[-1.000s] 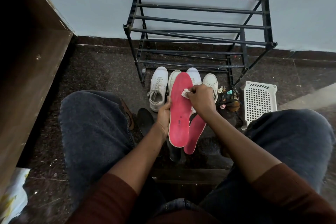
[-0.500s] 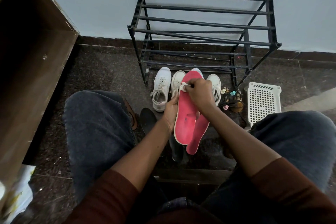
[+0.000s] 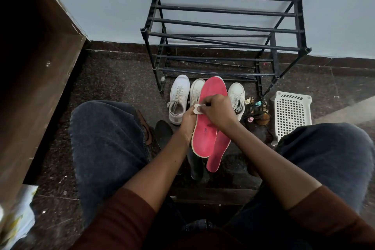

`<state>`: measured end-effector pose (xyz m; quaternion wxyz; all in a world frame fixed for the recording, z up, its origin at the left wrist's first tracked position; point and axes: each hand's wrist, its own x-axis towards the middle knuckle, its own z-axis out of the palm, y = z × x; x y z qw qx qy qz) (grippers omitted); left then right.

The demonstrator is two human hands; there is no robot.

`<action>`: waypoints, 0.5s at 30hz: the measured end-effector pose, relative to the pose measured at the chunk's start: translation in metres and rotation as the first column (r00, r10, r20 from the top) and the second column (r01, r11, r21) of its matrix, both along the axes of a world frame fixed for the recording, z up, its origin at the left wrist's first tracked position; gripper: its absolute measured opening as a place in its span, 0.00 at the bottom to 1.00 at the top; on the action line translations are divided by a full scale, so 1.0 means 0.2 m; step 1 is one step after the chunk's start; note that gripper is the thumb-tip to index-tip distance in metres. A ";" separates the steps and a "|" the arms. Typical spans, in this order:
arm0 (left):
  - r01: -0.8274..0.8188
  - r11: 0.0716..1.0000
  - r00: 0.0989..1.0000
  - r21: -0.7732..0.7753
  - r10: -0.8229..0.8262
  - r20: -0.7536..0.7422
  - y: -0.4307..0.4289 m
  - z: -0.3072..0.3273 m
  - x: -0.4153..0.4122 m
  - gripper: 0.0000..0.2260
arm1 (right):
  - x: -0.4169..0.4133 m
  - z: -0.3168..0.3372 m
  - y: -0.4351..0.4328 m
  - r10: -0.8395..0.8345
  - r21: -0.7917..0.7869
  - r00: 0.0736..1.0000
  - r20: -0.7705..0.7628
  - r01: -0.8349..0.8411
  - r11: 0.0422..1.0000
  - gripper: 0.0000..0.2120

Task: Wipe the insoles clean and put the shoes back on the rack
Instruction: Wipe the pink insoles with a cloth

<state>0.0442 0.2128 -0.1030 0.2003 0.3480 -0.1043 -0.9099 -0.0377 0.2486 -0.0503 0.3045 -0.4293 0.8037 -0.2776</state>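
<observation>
Now the left hand (image 3: 187,121) grips the pink insole (image 3: 209,130) just above the white shoes (image 3: 179,99), the right hand (image 3: 218,112) pinches a small wipe (image 3: 197,107) on it for the wiping step, and next it should probably rub toward the near end.

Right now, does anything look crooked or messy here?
Yes. On the shoe rack, one middle bar slants across its neighbours instead of running parallel. The white shoes sit on the floor, not on it.
</observation>
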 end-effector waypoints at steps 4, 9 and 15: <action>0.018 1.000 0.999 0.012 -0.018 -0.049 -0.02 0.02 0.03 0.29 | -0.01 -0.03 -0.07 -0.052 -0.070 0.994 -0.093 0.046 0.997 0.07; 0.162 0.986 0.987 0.027 -0.162 -0.024 0.01 0.06 0.05 0.21 | -0.08 -0.04 -0.11 -0.118 -0.062 0.983 -0.142 0.110 0.992 0.07; 0.037 0.999 0.999 -0.037 -0.036 0.020 -0.02 0.06 0.01 0.20 | 0.00 0.01 0.03 0.061 -0.024 0.997 -0.039 -0.062 0.998 0.05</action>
